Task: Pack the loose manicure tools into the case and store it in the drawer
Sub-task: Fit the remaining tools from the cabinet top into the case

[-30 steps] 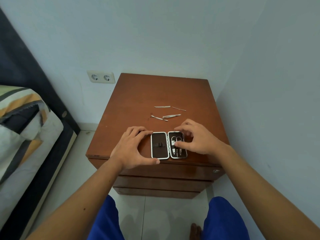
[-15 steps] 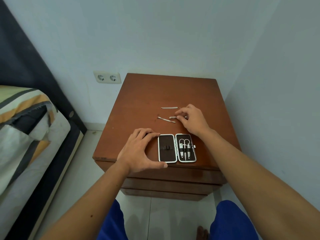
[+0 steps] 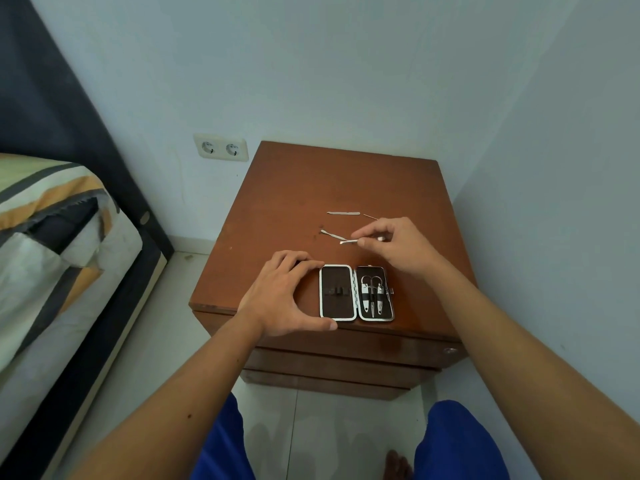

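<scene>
A small dark manicure case (image 3: pixel 337 293) with a white rim lies open flat near the front edge of the brown nightstand (image 3: pixel 311 188). Its right half holds scissors and clippers (image 3: pixel 372 294). My left hand (image 3: pixel 280 292) grips the case's left side, thumb at the front edge. My right hand (image 3: pixel 391 244) pinches a thin silver tool (image 3: pixel 348 241) just above the tabletop, behind the case. Loose on the wood lie a flat nail file (image 3: pixel 343 213), a slim pointed pick (image 3: pixel 370 216) and another thin tool (image 3: pixel 330 233).
The nightstand's drawers (image 3: pixel 329 362) are closed, with a small knob (image 3: pixel 449 350) at the right. A bed (image 3: pixel 52 244) with striped bedding stands to the left. A double wall socket (image 3: pixel 221 147) is behind. The right wall is close by. My knees in blue shorts are below.
My right hand left the case's right half, reached back to the loose tools and picked one up. My left hand stayed on the case.
</scene>
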`<state>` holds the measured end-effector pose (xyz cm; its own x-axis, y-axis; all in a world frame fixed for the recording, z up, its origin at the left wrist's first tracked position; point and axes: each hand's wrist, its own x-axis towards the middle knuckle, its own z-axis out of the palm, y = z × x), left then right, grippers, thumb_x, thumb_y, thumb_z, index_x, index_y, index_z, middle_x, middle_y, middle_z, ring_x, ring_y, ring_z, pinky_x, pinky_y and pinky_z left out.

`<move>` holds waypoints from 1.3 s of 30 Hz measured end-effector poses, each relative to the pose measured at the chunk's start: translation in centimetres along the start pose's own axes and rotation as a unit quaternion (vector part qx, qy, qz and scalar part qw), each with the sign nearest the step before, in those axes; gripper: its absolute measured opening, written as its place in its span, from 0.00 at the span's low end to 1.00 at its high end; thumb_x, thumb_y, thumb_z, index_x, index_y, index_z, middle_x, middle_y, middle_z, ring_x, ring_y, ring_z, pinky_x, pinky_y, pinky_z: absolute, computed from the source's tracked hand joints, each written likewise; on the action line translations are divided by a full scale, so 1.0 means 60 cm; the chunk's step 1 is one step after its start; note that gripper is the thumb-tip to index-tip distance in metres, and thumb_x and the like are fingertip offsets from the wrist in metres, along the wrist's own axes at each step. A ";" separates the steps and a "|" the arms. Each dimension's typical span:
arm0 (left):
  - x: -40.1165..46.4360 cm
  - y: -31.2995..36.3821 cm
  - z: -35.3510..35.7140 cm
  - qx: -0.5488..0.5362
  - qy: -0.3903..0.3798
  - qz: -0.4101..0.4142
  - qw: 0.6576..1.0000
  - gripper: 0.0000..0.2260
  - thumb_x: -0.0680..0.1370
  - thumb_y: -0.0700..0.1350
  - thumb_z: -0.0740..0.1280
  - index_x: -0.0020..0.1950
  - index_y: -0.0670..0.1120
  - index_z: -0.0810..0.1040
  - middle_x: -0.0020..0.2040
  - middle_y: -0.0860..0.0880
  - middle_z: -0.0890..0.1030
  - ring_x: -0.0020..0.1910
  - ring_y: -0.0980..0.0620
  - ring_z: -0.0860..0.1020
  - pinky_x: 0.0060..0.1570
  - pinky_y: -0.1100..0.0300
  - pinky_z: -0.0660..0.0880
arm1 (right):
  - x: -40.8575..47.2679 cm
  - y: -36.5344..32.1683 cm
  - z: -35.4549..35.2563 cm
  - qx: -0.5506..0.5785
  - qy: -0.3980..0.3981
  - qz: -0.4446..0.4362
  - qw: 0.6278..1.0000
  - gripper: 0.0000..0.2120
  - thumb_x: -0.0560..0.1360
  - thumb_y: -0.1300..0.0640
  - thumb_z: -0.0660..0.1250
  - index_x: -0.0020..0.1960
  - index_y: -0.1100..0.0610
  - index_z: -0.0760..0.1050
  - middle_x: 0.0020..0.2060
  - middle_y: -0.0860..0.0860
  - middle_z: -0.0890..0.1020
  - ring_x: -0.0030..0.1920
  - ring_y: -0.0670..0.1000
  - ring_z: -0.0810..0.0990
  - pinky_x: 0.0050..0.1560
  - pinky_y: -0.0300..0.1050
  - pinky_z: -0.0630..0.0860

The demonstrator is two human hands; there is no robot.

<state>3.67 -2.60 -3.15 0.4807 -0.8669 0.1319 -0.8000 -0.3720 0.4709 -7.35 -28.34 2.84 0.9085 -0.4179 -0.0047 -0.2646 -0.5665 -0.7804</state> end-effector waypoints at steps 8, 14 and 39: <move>0.001 -0.001 0.001 0.007 0.001 0.001 1.000 0.51 0.61 0.83 0.70 0.79 0.58 0.70 0.73 0.58 0.70 0.76 0.54 0.63 0.77 0.48 0.66 | -0.012 -0.022 -0.004 -0.021 -0.165 0.030 0.986 0.08 0.79 0.58 0.74 0.50 0.45 0.89 0.48 0.47 0.89 0.52 0.48 0.86 0.59 0.48 0.82; 0.001 0.003 -0.001 0.005 0.006 0.003 1.000 0.51 0.62 0.81 0.71 0.78 0.57 0.71 0.73 0.58 0.70 0.75 0.54 0.63 0.77 0.52 0.64 | -0.003 -0.050 0.007 -0.139 -0.223 0.026 0.965 0.08 0.81 0.56 0.71 0.53 0.46 0.88 0.47 0.41 0.85 0.49 0.44 0.82 0.51 0.40 0.76; -0.002 0.005 -0.003 0.001 0.008 0.004 1.000 0.50 0.62 0.81 0.72 0.78 0.57 0.71 0.73 0.57 0.70 0.75 0.55 0.63 0.78 0.53 0.63 | 0.021 -0.036 0.058 -0.008 -0.062 0.149 0.987 0.28 0.58 0.58 0.87 0.55 0.51 0.82 0.50 0.51 0.87 0.51 0.53 0.87 0.61 0.58 0.82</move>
<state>3.43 -2.56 -2.87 0.4801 -0.8644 0.1493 -0.8041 -0.3656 0.4687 -4.52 -25.14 2.34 0.8218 -0.4775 -0.3109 -0.5305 -0.4423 -0.7231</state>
